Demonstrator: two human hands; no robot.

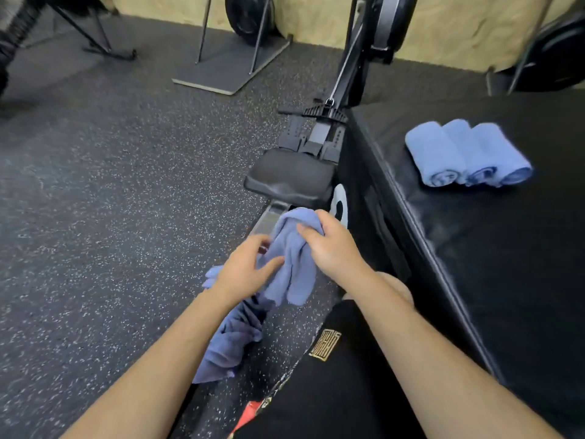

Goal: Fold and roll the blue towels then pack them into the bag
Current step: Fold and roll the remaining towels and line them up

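Right hand (329,248) grip pinches towel (294,274) hanging lengthwise downward; left hand (250,267) spread

One wide-angle camera, worn on the head, looks forward and steeply down along both forearms, close to the left hand (250,269) and right hand (332,248) at a blue towel (296,274) mid-frame; gym floor (95,217) fills the left, a black tabletop (506,264) the right.

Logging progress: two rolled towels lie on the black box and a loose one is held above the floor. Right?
Not quite. The head view shows three rolled towels side by side on the black box, not two. The rest holds: a loose towel is held above the floor.
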